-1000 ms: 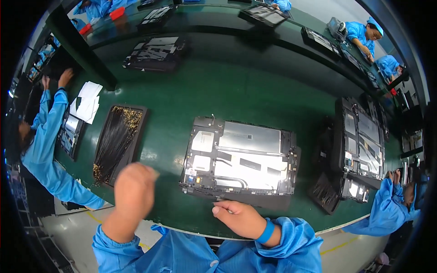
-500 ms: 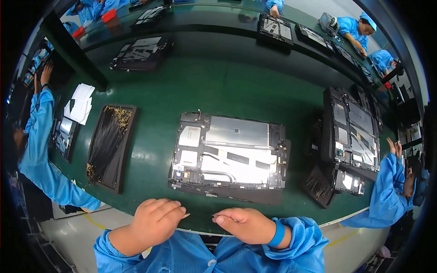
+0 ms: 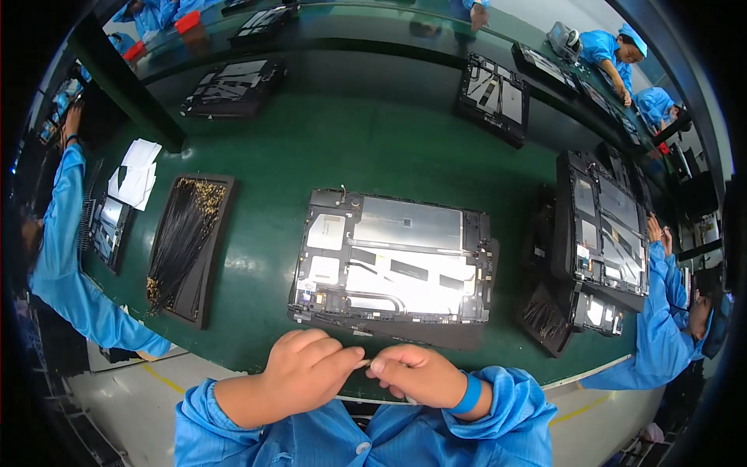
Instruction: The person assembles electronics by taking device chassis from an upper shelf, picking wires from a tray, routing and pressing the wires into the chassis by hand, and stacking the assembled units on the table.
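My left hand (image 3: 307, 372) is closed in a pinch, its fingertips nearly meeting those of my right hand (image 3: 416, 377) at the table's near edge. Something small and pale sits at the left fingertips, too small to name. The right hand, with a blue band at its wrist, is curled with thumb and finger pressed together; what it holds is mostly hidden. Just beyond both hands lies an opened flat electronic device (image 3: 408, 220), showing silver battery panels and black cables. It rests on a dark pad (image 3: 463, 337), and neither hand touches it.
Left of the device stands a dark tray (image 3: 207, 272) of thin black cables (image 3: 183, 241) with gold ends. White sheets (image 3: 138, 175) lie beyond it. A device stack (image 3: 607, 222) and smaller cable tray (image 3: 545, 319) stand right. Other people's sleeved arms (image 3: 657, 342) flank me.
My left hand has moved right, up to my right hand, which has barely shifted. At the far right, another device has turned and come nearer, and a person's hand has drawn away from it.
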Demonstrator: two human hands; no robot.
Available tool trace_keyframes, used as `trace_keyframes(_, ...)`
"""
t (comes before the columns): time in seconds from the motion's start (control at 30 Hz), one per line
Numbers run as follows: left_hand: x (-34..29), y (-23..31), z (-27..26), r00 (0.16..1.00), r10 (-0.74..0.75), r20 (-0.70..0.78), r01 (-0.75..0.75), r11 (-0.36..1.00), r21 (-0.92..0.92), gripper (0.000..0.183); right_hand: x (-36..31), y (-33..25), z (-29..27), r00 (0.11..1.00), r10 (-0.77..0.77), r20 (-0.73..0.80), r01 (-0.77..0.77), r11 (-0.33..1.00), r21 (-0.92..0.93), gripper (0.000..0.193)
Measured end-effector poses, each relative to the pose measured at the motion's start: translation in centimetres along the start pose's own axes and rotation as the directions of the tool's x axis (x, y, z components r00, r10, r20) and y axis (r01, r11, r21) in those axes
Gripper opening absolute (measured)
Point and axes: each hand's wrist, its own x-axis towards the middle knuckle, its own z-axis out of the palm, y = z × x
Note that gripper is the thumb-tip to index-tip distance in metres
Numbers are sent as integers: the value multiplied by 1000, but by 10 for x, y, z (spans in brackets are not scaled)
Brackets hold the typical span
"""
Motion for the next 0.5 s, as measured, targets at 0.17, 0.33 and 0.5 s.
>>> trace_keyframes(0.17,8,-16,19,990,-90,-105,103,986,128,20,3,-13,2,938,-230,-261,310,893,326,20)
trace_keyframes(0.33,12,-19,21,992,-120,-34,124,979,160,18,14,-25,3,667,-560,-492,682,724,100,30)
trace_keyframes(0.5,13,-17,18,991,-123,-43,128,979,157,18,33,-17,5,304,-844,-441,783,486,-389,30)
